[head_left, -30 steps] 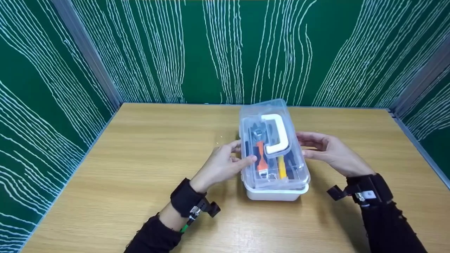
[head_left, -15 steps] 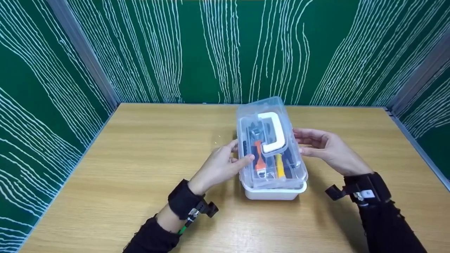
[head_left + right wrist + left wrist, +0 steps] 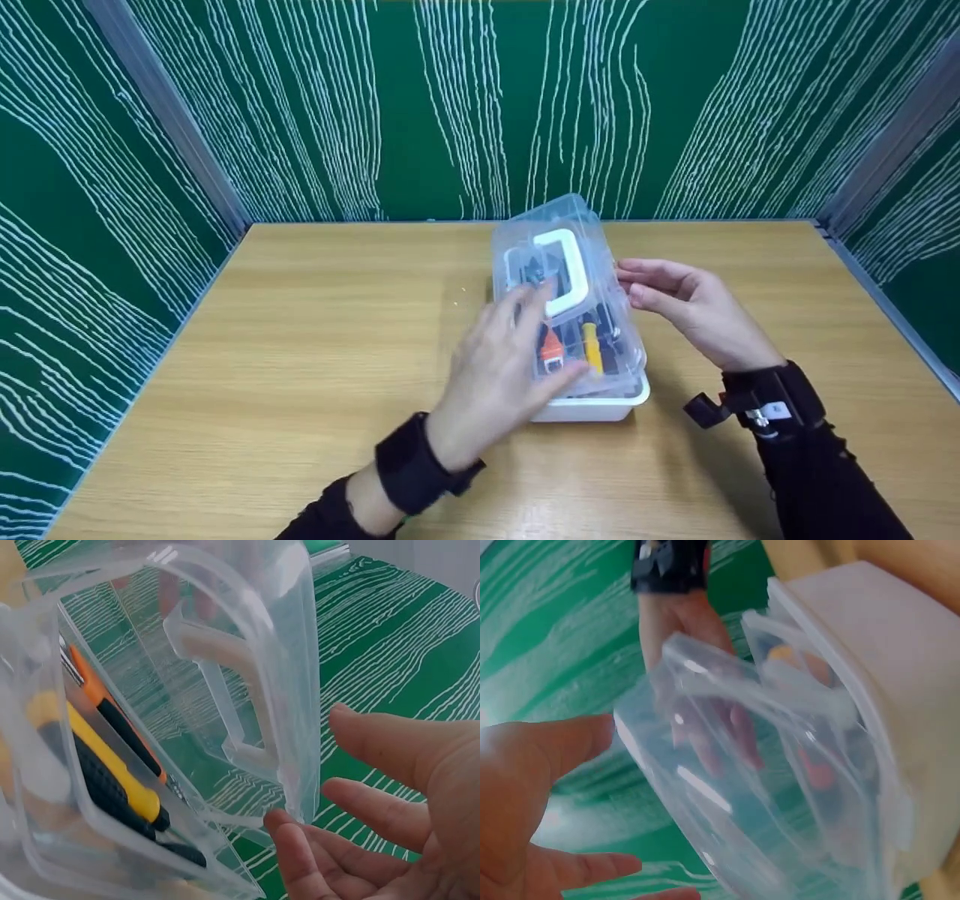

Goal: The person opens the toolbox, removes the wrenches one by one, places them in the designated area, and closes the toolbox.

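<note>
A toolbox with a white base (image 3: 589, 411) stands on the table under a clear lid (image 3: 574, 208) with a white handle (image 3: 576, 266). The right wrist view shows the lid tilted up from the base. My right hand (image 3: 697, 311) touches the lid's right edge with its fingertips, thumb apart from it. Over the lid's left part, my left hand (image 3: 487, 364) is blurred, fingers spread, partly covering an orange-handled adjustable wrench (image 3: 551, 346). Beside the wrench lies a yellow-handled tool (image 3: 592, 349); its yellow and black handle (image 3: 124, 772) shows from the right wrist.
The toolbox stands on a wooden table (image 3: 337, 337). Green panels with white wavy lines (image 3: 420, 150) border it at the back and sides, joined by grey corner posts (image 3: 165, 105). Small pale specks (image 3: 459, 296) lie left of the box.
My left hand has left the box's left side and moved right, over the lid. The lid's right side has risen a little, and my right hand has risen with it.
</note>
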A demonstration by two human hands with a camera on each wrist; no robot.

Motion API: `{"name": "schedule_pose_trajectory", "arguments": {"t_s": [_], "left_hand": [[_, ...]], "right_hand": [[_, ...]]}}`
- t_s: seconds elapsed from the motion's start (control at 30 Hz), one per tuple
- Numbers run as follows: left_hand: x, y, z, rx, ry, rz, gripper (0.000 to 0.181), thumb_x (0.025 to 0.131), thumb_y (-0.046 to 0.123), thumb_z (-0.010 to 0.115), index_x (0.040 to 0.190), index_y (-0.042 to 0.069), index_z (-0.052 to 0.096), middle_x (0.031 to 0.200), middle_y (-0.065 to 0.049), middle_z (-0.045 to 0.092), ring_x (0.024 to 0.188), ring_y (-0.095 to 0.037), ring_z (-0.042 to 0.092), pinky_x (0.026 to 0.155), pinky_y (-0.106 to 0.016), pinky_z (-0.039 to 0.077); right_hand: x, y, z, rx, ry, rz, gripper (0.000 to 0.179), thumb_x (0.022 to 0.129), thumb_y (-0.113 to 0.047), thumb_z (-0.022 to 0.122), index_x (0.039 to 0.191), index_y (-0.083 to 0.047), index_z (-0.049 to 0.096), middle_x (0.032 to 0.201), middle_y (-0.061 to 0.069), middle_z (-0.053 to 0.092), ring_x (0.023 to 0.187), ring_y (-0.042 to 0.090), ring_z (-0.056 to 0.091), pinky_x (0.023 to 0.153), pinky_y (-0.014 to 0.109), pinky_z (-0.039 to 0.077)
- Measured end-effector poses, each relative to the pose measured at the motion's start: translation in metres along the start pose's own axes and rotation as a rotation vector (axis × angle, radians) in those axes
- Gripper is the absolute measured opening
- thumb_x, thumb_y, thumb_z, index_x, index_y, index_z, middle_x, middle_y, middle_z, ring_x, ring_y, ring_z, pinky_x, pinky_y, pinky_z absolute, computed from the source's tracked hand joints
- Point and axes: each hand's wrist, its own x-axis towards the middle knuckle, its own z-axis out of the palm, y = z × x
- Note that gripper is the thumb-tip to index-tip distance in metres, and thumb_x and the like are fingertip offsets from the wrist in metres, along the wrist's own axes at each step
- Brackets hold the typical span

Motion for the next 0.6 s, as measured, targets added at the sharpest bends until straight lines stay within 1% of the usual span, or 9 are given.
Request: {"name": "schedule_pose_trajectory", "arguments": {"t_s": [0.1, 0.17, 0.2, 0.27, 0.37, 0.47, 0.6], "left_hand": [[0.001, 0.017, 0.007, 0.157, 0.067, 0.107, 0.095, 0.089, 0.065, 0.079, 0.162, 0.014, 0.046, 0.153, -0.019, 0.06, 0.136, -0.035, 0.063, 0.104, -0.051, 0.061], [0.004, 0.028, 0.012, 0.249, 0.095, 0.166, 0.095, 0.088, 0.068, 0.078, 0.16, 0.014, 0.048, 0.152, -0.019, 0.061, 0.135, -0.036, 0.063, 0.101, -0.05, 0.063], [0.006, 0.033, 0.015, 0.293, 0.103, 0.188, 0.095, 0.088, 0.07, 0.077, 0.16, 0.015, 0.049, 0.152, -0.018, 0.06, 0.135, -0.037, 0.063, 0.1, -0.05, 0.063], [0.01, 0.042, 0.021, 0.38, 0.116, 0.217, 0.095, 0.088, 0.073, 0.075, 0.159, 0.014, 0.05, 0.152, -0.017, 0.06, 0.135, -0.037, 0.063, 0.098, -0.048, 0.064], [0.018, 0.051, 0.031, 0.5, 0.125, 0.229, 0.094, 0.088, 0.076, 0.072, 0.157, 0.015, 0.053, 0.153, -0.015, 0.06, 0.134, -0.036, 0.064, 0.097, -0.045, 0.064], [0.024, 0.055, 0.038, 0.61, 0.125, 0.204, 0.094, 0.088, 0.078, 0.069, 0.156, 0.016, 0.055, 0.153, -0.013, 0.061, 0.132, -0.032, 0.065, 0.095, -0.042, 0.063], [0.026, 0.058, 0.042, 0.675, 0.113, 0.173, 0.091, 0.089, 0.078, 0.069, 0.153, 0.015, 0.058, 0.151, -0.011, 0.063, 0.127, -0.028, 0.066, 0.092, -0.038, 0.062]], "right_hand": [[0.0, -0.002, 0.004, 0.124, -0.003, -0.047, 0.045, 0.108, -0.015, 0.064, 0.148, 0.005, 0.056, 0.142, 0.012, 0.071, 0.126, 0.014, 0.071, 0.104, 0.025, 0.059], [-0.002, -0.003, 0.005, 0.21, -0.001, -0.065, 0.043, 0.109, -0.011, 0.063, 0.146, 0.008, 0.056, 0.141, 0.012, 0.071, 0.126, 0.015, 0.071, 0.103, 0.026, 0.06], [-0.003, -0.003, 0.006, 0.242, 0.002, -0.069, 0.041, 0.109, -0.01, 0.062, 0.146, 0.008, 0.056, 0.14, 0.012, 0.072, 0.125, 0.016, 0.072, 0.103, 0.025, 0.06], [-0.004, -0.003, 0.006, 0.27, 0.012, -0.075, 0.04, 0.109, -0.009, 0.062, 0.144, 0.007, 0.057, 0.139, 0.012, 0.072, 0.125, 0.016, 0.072, 0.101, 0.025, 0.06], [-0.004, -0.004, 0.008, 0.29, 0.021, -0.078, 0.039, 0.109, -0.009, 0.062, 0.144, 0.007, 0.058, 0.14, 0.013, 0.071, 0.125, 0.016, 0.071, 0.099, 0.024, 0.06], [-0.004, -0.004, 0.009, 0.287, 0.018, -0.077, 0.04, 0.109, -0.009, 0.062, 0.145, 0.008, 0.057, 0.14, 0.013, 0.071, 0.124, 0.016, 0.071, 0.099, 0.024, 0.06], [-0.002, -0.005, 0.011, 0.282, 0.011, -0.068, 0.04, 0.108, -0.009, 0.062, 0.144, 0.007, 0.057, 0.137, 0.01, 0.072, 0.123, 0.013, 0.071, 0.1, 0.023, 0.06]]}}
